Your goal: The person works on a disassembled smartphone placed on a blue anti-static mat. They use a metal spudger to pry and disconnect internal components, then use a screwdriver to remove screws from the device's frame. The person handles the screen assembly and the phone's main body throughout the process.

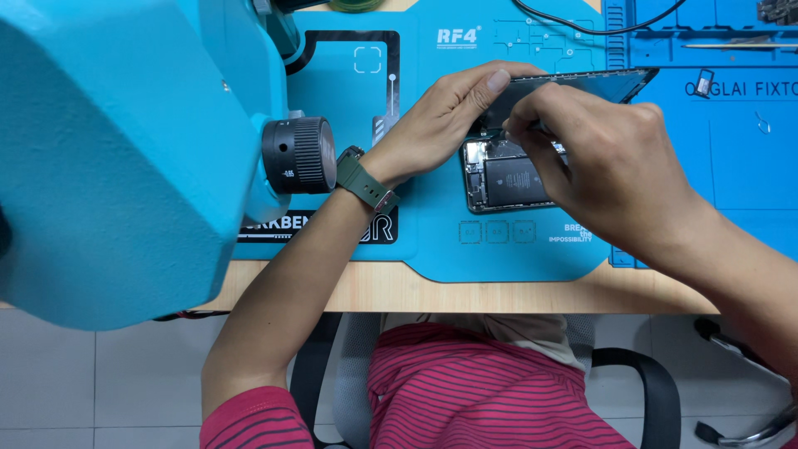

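From my remote station I note an opened phone point(509, 176) lying face up on the blue work mat point(432, 241), its black battery exposed. The lifted screen panel point(573, 83) stands tilted above the phone's upper edge. The left hand point(440, 116) grips that panel's left end, thumb along its top edge and the other fingers curled beneath it. The left wrist carries a green-strapped watch point(364, 179). The right hand point(603, 158) sits over the phone's right side, fingertips pinched together at the upper part of the open body; I cannot tell whether they hold a tool, as whatever lies between them is hidden. A turquoise microscope housing point(116, 150) with a black knob point(299, 155) fills the left of the view. A black cable point(573, 25) crosses the mat's far edge.
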